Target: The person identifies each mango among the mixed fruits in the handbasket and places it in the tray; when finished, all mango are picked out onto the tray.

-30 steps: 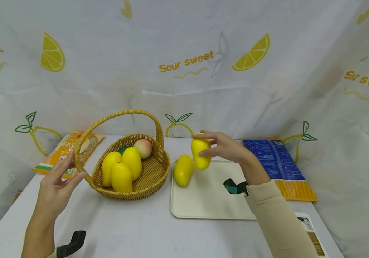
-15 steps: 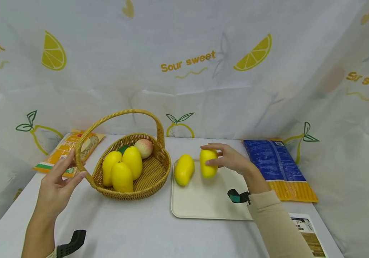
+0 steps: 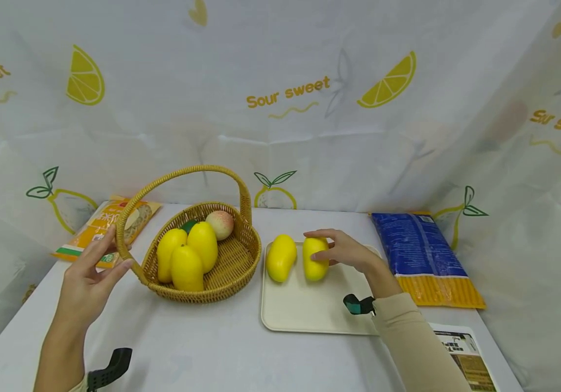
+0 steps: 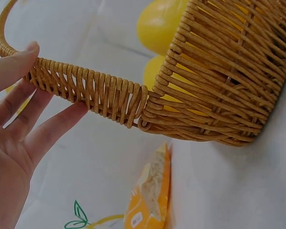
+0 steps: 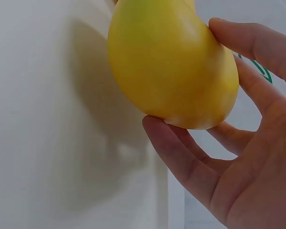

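Note:
My right hand (image 3: 346,250) holds a yellow mango (image 3: 314,260) by its far end, thumb and fingers around it, close over the cream tray (image 3: 309,316). Another mango (image 3: 281,258) lies just left of it at the tray's left side. In the right wrist view the held mango (image 5: 171,62) casts a shadow on the tray. My left hand (image 3: 86,277) pinches the left side of the handle (image 4: 86,86) of a wicker basket (image 3: 233,272). Inside the basket sit several mangoes (image 3: 187,269), a peach (image 3: 220,225) and a partly hidden green item (image 3: 189,225).
An orange food bag (image 3: 99,228) lies behind the basket at the left. To the tray's right lies a blue and orange bag (image 3: 422,250). A white-edged printed packet (image 3: 466,354) is partly covered by my right sleeve. A printed curtain (image 3: 280,54) hangs behind the table.
My right hand has lowered the mango toward the tray, beside the other mango, moving slightly right on the way. The left hand keeps its hold on the basket handle.

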A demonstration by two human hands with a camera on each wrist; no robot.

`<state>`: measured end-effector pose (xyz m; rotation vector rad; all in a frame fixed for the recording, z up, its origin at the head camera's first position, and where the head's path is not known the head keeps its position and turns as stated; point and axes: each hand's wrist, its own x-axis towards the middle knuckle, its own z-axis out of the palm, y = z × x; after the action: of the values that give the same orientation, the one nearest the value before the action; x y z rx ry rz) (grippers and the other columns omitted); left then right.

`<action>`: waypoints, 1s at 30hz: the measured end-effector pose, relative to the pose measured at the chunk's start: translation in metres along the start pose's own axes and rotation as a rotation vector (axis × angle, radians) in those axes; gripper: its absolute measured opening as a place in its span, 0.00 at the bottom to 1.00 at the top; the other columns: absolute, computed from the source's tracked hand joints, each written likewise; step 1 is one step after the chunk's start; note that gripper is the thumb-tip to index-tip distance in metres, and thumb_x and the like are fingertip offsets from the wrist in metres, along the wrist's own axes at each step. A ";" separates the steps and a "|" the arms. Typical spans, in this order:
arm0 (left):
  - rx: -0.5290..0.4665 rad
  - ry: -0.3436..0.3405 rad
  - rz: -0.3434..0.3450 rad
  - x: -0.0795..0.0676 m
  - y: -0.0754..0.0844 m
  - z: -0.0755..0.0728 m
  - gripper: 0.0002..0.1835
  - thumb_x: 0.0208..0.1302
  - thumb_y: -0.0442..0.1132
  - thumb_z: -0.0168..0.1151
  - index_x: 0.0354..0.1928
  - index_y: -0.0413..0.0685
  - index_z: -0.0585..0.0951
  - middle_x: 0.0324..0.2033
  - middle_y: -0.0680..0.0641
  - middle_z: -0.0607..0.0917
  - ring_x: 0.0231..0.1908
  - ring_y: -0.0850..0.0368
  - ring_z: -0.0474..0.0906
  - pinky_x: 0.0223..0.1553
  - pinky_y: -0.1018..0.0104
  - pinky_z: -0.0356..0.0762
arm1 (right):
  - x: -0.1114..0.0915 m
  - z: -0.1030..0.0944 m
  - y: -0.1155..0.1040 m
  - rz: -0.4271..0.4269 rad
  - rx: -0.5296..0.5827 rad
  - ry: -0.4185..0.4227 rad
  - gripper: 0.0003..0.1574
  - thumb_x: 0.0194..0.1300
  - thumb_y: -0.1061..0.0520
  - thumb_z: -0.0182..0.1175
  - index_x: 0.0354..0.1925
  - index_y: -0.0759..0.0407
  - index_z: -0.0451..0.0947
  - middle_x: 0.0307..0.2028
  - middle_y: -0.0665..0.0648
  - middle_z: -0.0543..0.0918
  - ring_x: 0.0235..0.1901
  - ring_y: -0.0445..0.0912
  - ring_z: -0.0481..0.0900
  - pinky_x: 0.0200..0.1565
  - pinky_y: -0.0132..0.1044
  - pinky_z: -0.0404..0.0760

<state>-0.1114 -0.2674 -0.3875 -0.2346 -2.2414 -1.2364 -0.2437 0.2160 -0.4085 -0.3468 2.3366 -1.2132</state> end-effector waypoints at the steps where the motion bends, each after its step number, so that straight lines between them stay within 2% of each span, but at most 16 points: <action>1: 0.003 -0.001 0.000 0.000 0.000 0.000 0.45 0.56 0.13 0.64 0.75 0.48 0.67 0.51 0.75 0.76 0.52 0.78 0.73 0.41 0.91 0.78 | 0.001 0.001 0.001 0.003 0.002 0.000 0.39 0.67 0.55 0.66 0.74 0.53 0.68 0.78 0.63 0.60 0.66 0.64 0.72 0.55 0.51 0.87; 8: -0.003 0.000 -0.006 0.000 0.001 0.000 0.45 0.56 0.13 0.64 0.75 0.47 0.67 0.52 0.77 0.76 0.52 0.77 0.73 0.42 0.90 0.78 | 0.006 0.005 0.003 0.015 0.013 -0.008 0.40 0.66 0.56 0.64 0.74 0.53 0.67 0.78 0.62 0.60 0.67 0.63 0.70 0.57 0.52 0.86; 15: -0.011 0.002 -0.004 0.000 0.000 0.000 0.45 0.56 0.13 0.64 0.75 0.47 0.67 0.51 0.73 0.78 0.52 0.77 0.74 0.41 0.90 0.79 | 0.006 0.005 0.003 0.018 0.040 -0.017 0.40 0.68 0.57 0.64 0.76 0.53 0.65 0.80 0.62 0.56 0.72 0.68 0.66 0.58 0.53 0.86; 22: -0.001 0.007 -0.008 0.000 0.000 0.000 0.45 0.56 0.13 0.64 0.75 0.48 0.67 0.52 0.75 0.77 0.52 0.77 0.73 0.41 0.90 0.78 | 0.006 0.004 0.002 0.002 0.067 -0.029 0.41 0.69 0.58 0.64 0.76 0.55 0.64 0.78 0.63 0.60 0.72 0.67 0.68 0.59 0.53 0.86; 30: 0.001 0.001 -0.007 0.000 0.001 0.000 0.45 0.56 0.13 0.64 0.75 0.48 0.67 0.52 0.76 0.76 0.52 0.78 0.74 0.42 0.91 0.78 | 0.007 0.004 0.003 0.015 0.054 -0.014 0.39 0.69 0.55 0.64 0.75 0.53 0.66 0.80 0.63 0.56 0.72 0.67 0.68 0.60 0.56 0.85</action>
<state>-0.1112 -0.2668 -0.3870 -0.2256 -2.2433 -1.2392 -0.2477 0.2119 -0.4153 -0.3173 2.2858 -1.2601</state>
